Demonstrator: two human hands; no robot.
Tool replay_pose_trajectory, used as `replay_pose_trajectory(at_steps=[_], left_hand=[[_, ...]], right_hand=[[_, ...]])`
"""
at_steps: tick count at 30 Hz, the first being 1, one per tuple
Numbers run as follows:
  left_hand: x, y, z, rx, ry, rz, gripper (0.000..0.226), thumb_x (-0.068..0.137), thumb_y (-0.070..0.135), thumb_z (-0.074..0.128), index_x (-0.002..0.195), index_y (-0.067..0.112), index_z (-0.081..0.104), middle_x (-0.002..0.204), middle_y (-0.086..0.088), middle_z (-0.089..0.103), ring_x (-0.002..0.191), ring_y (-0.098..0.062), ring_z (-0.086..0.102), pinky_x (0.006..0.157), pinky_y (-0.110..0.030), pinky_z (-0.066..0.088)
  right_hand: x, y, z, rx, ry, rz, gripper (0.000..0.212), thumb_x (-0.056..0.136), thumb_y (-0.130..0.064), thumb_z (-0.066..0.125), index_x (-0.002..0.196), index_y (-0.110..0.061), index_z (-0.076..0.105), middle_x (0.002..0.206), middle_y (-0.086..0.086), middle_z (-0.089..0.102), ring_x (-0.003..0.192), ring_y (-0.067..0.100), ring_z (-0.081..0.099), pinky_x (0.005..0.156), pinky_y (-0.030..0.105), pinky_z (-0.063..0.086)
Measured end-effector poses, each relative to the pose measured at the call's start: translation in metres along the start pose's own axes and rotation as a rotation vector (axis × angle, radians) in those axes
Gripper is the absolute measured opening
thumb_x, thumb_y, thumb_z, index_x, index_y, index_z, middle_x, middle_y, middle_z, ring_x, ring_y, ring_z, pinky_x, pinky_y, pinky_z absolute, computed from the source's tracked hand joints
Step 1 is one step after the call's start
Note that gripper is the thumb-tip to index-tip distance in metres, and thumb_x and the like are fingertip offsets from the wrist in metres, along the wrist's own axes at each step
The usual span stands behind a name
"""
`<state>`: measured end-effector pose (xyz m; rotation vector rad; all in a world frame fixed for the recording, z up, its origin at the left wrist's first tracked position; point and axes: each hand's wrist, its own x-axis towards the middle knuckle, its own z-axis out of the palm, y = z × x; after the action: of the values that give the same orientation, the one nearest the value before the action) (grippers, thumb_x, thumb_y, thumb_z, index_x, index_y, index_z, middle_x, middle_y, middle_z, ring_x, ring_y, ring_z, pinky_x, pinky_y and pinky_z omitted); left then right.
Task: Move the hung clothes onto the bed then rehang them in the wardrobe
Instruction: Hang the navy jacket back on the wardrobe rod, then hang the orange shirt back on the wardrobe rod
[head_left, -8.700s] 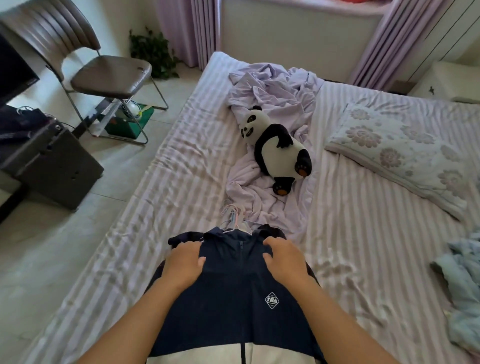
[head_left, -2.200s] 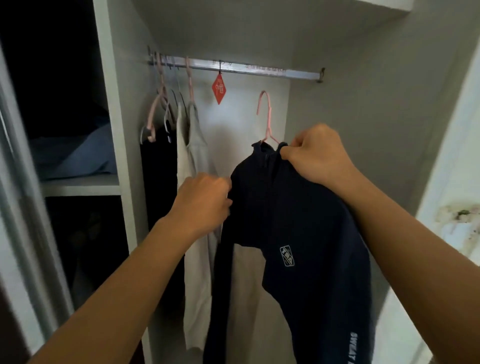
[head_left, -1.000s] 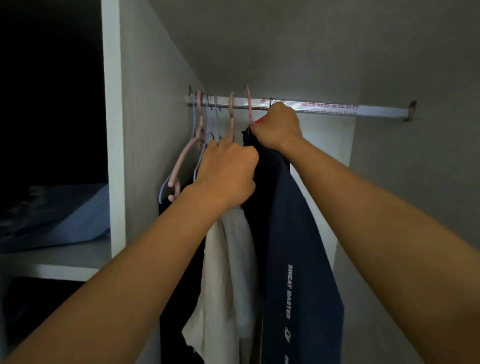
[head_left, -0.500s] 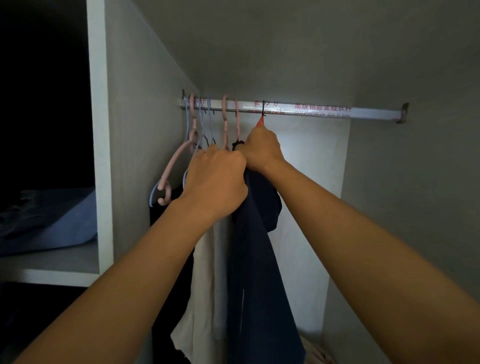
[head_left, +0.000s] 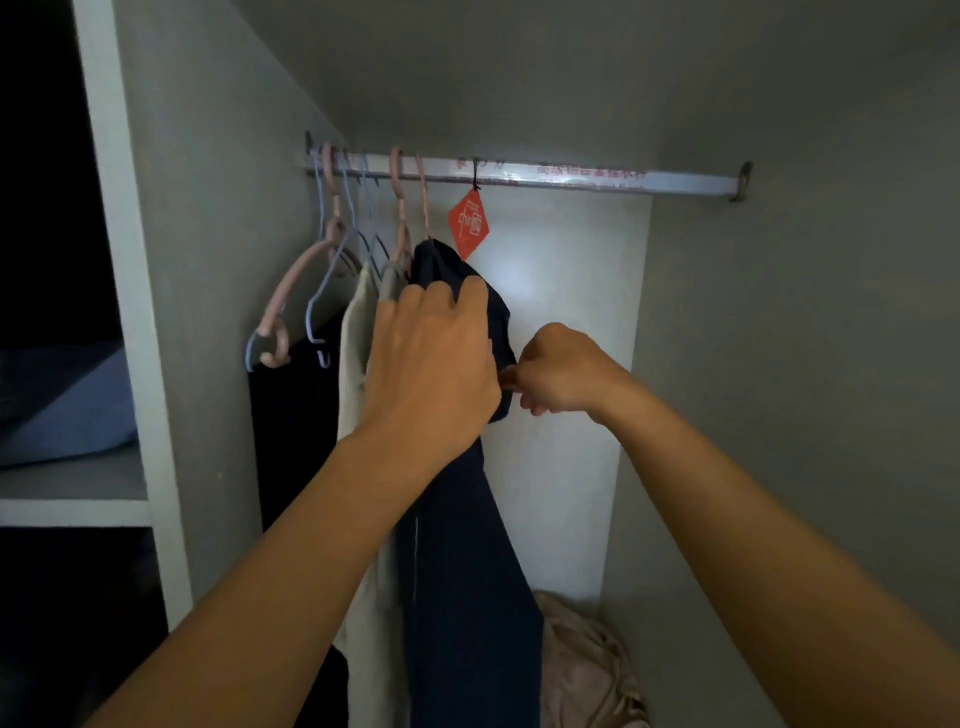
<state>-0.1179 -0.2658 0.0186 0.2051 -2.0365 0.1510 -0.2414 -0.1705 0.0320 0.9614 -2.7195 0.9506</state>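
Observation:
The navy jacket (head_left: 467, 597) hangs from a pink hanger (head_left: 423, 202) hooked over the silver wardrobe rail (head_left: 597, 179). My left hand (head_left: 434, 358) grips the jacket's shoulder from the front, its fingers curled over the dark cloth. My right hand (head_left: 558, 371) pinches the jacket's edge just right of the left hand, lower than the rail. A cream garment (head_left: 358, 332) hangs right beside the jacket on its left, and a black garment (head_left: 291, 426) hangs further left.
Empty pink and blue hangers (head_left: 311, 291) dangle at the rail's left end. A red diamond tag (head_left: 469, 224) hangs from the rail. Crumpled beige cloth (head_left: 587, 665) lies on the wardrobe floor. A shelf with blue fabric (head_left: 62, 405) is at left. The rail's right part is bare.
My right hand has dropped from the hanger hook near the rail to the jacket's edge. My left hand has shifted onto the jacket's shoulder. The jacket now hangs from the rail.

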Motion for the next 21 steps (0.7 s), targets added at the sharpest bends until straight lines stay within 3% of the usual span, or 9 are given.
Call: replay_pose_trajectory(at_steps=[3, 5, 9, 12, 16, 21], left_hand=[[-0.022, 0.011, 0.008, 0.035, -0.057, 0.073, 0.021, 0.082, 0.018, 0.068, 0.101, 0.011, 0.061, 0.083, -0.008, 0.060, 0.081, -0.029, 0.053, 0.075, -0.038, 0.032], [-0.035, 0.017, 0.011, -0.021, -0.102, 0.116, 0.017, 0.086, 0.021, 0.064, 0.100, 0.012, 0.062, 0.084, -0.008, 0.060, 0.082, -0.028, 0.052, 0.078, -0.039, 0.033], [-0.053, 0.027, 0.014, -0.183, -0.283, 0.182, 0.028, 0.096, 0.036, 0.052, 0.114, 0.015, 0.056, 0.099, -0.005, 0.062, 0.094, -0.024, 0.053, 0.087, -0.036, 0.036], [-0.068, 0.033, 0.012, -0.374, -0.434, 0.204, 0.039, 0.095, 0.042, 0.055, 0.124, 0.016, 0.055, 0.110, -0.006, 0.062, 0.100, -0.024, 0.055, 0.085, -0.035, 0.043], [-0.098, 0.041, 0.005, -0.593, -0.718, 0.260, 0.052, 0.091, 0.048, 0.060, 0.135, 0.022, 0.049, 0.128, -0.002, 0.056, 0.113, -0.020, 0.054, 0.089, -0.033, 0.045], [-0.144, 0.065, -0.005, -0.803, -0.956, 0.320, 0.051, 0.087, 0.051, 0.066, 0.131, 0.029, 0.053, 0.127, 0.003, 0.057, 0.111, -0.015, 0.056, 0.094, -0.037, 0.049]], right_hand=[[-0.038, 0.024, -0.006, -0.057, -0.038, 0.036, 0.031, 0.090, -0.034, 0.066, 0.091, -0.004, 0.071, 0.086, 0.007, 0.073, 0.081, 0.020, 0.071, 0.069, 0.028, 0.055], [-0.066, 0.038, -0.010, -0.128, -0.039, 0.043, 0.029, 0.090, -0.037, 0.066, 0.094, -0.009, 0.070, 0.089, 0.001, 0.071, 0.083, 0.018, 0.068, 0.069, 0.026, 0.054], [-0.123, 0.051, -0.011, -0.218, 0.039, 0.024, 0.021, 0.088, -0.040, 0.067, 0.099, -0.023, 0.072, 0.096, -0.009, 0.069, 0.089, 0.011, 0.065, 0.081, 0.031, 0.054], [-0.164, 0.050, -0.007, -0.211, 0.120, 0.031, 0.024, 0.089, -0.040, 0.067, 0.106, -0.025, 0.070, 0.102, -0.009, 0.069, 0.089, 0.007, 0.065, 0.082, 0.025, 0.052], [-0.218, 0.049, 0.005, -0.275, 0.113, 0.156, 0.026, 0.086, -0.042, 0.068, 0.108, -0.028, 0.068, 0.105, -0.009, 0.068, 0.090, 0.007, 0.063, 0.084, 0.027, 0.052], [-0.294, 0.051, 0.016, -0.346, 0.056, 0.391, 0.033, 0.086, -0.046, 0.068, 0.116, -0.032, 0.063, 0.110, -0.009, 0.064, 0.098, 0.010, 0.061, 0.089, 0.030, 0.050]])
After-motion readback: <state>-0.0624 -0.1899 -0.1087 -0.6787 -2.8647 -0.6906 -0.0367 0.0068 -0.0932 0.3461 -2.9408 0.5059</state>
